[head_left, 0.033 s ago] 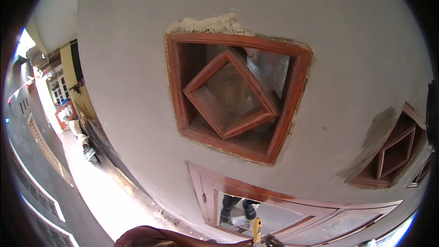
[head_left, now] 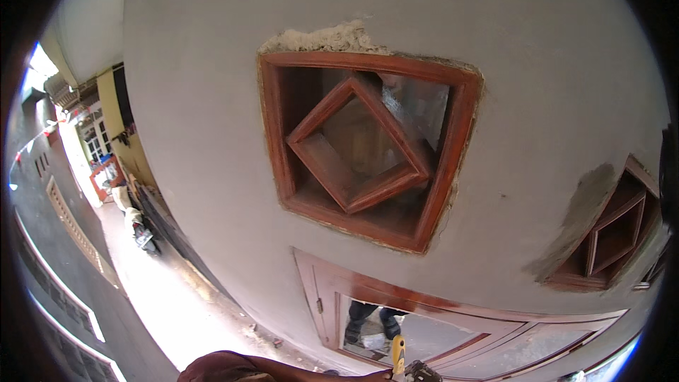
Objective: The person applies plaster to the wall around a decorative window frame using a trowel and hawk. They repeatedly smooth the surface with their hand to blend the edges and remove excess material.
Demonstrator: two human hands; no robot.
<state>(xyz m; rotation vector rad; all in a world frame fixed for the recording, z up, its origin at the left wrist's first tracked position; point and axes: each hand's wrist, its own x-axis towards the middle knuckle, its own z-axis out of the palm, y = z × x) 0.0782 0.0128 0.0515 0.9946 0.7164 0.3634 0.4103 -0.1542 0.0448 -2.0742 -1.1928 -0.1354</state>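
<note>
From the lower edge my left arm, in a dark reddish sleeve [head_left: 219, 366], reaches to the right. My left hand [head_left: 382, 375] is mostly cut off by the edge, and its fingers are hidden. Just beside it a yellow tool handle [head_left: 398, 355] with a hole in its end points upward; the tool's working end is out of sight. Touching or close to the handle is a dark, grey-smeared lump [head_left: 423, 372] that I cannot make out. My right hand does not show. Above them, a reddish-brown square wooden frame [head_left: 369, 240] with a tilted inner square is set in the grey wall.
Rough mortar [head_left: 325, 37] crusts the frame's upper edge. A second wooden frame [head_left: 580, 281] sits at the right beside a damp dark patch [head_left: 581, 205]. Below is a brown door [head_left: 318, 279] with reflecting glass. A bright alley [head_left: 138, 297] with a parked motorcycle [head_left: 143, 235] runs along the left.
The whole view has shifted very slightly. My left arm and the yellow handle keep almost the same place.
</note>
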